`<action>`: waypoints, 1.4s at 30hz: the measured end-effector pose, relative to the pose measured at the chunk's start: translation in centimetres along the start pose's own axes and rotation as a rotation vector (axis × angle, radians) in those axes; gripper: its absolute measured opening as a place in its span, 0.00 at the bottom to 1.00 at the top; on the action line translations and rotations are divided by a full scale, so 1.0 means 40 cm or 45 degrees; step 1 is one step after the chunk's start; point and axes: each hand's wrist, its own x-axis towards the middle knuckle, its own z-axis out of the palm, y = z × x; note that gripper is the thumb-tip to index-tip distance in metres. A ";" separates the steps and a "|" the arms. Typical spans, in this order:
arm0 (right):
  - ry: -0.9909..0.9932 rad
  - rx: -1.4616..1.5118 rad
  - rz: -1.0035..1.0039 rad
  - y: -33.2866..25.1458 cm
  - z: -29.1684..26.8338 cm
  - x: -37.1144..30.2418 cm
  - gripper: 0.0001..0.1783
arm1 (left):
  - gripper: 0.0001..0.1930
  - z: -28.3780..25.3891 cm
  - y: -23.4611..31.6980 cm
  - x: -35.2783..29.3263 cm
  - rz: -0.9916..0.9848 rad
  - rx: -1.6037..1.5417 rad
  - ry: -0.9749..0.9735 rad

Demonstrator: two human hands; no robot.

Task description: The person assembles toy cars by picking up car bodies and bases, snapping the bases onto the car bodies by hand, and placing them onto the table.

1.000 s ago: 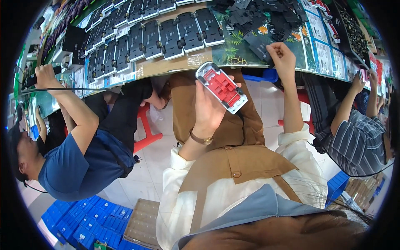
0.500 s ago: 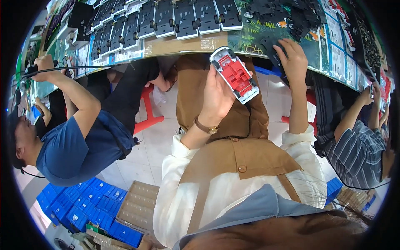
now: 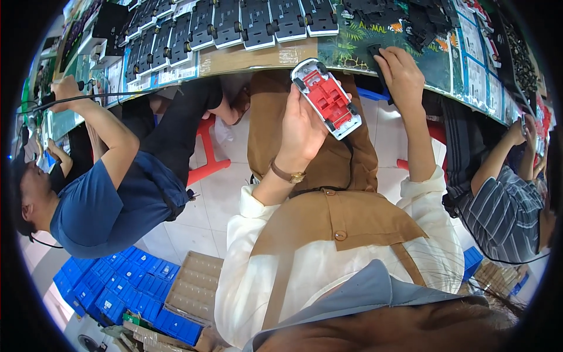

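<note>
My left hand [image 3: 300,132] is closed around a white toy car [image 3: 329,100], held underside up in front of the table edge. The car has no base plate on it, so its red interior and black wheels show. At the table edge to the right, my right hand [image 3: 402,76] grips a black plastic base plate [image 3: 381,66] between thumb and fingers. That plate is tilted almost edge-on, apart from the car, and the fingers partly cover it.
Rows of upturned toy cars [image 3: 226,26] with black bases line the table's left and middle. Loose black base plates [image 3: 431,26] are heaped at the far right. Co-workers sit on both sides, a blue sleeve [image 3: 88,205] at left. Blue boxes [image 3: 126,287] are stacked behind.
My right hand has shifted slightly left and turned the black base plate from broad side to nearly edge-on. The car in my left hand has moved a little up and left.
</note>
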 end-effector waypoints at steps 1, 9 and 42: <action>-0.001 0.002 -0.002 -0.007 -0.011 -0.002 0.10 | 0.27 0.000 -0.001 0.001 0.002 -0.001 0.001; -0.125 0.061 0.134 -0.021 -0.031 -0.008 0.16 | 0.27 0.003 -0.007 0.002 -0.004 0.015 0.011; -0.087 0.680 0.200 -0.269 -0.064 -0.028 0.17 | 0.21 0.006 -0.043 0.003 0.171 0.369 0.032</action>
